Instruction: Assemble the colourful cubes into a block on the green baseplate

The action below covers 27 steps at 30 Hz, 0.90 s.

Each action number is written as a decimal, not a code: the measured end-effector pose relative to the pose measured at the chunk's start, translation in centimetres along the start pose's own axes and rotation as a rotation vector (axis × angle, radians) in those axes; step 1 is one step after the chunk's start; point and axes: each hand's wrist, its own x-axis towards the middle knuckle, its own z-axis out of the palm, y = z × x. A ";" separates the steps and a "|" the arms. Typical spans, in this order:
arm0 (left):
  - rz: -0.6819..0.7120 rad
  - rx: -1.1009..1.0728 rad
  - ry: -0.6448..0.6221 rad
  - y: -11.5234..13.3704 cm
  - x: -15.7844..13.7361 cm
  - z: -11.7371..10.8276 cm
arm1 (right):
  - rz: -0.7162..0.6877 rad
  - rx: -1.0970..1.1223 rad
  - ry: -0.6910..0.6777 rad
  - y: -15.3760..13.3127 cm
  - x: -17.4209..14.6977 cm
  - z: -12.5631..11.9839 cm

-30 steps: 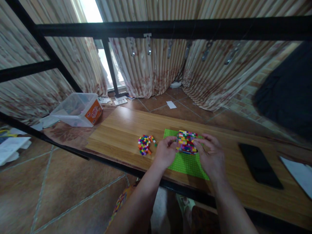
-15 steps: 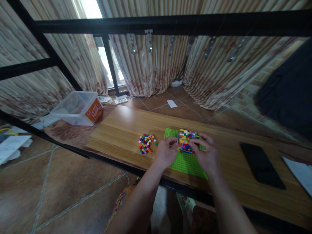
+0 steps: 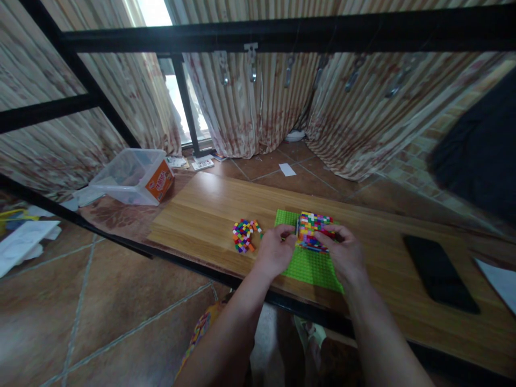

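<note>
A block built of many-coloured toy bricks [image 3: 312, 223] stands on a green baseplate [image 3: 310, 266] on the wooden table. My right hand [image 3: 344, 247] grips its right side, thumb across the near face and fingers behind. At its left edge is my left hand [image 3: 278, 247], thumb and fingers curled together in a pinch. Whatever lies between those fingertips is too small to make out. Left of my left hand, a heap of loose toy bricks [image 3: 243, 234] lies on the table.
A black phone-like slab [image 3: 439, 274] and a white paper sheet [image 3: 497, 282] lie at the right. Beyond the table's left end stands a clear plastic box [image 3: 133, 174] with an orange label. A black metal bar [image 3: 282, 37] crosses above the table.
My left fingertips have drawn slightly away from the block's left edge. My right thumb and fingers have shifted right across the block. The whole view has tilted a little.
</note>
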 end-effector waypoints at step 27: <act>-0.220 -0.935 0.560 1.4 0.0 -9.4 | -0.468 -0.340 -0.473 -5.6 -7.5 6.9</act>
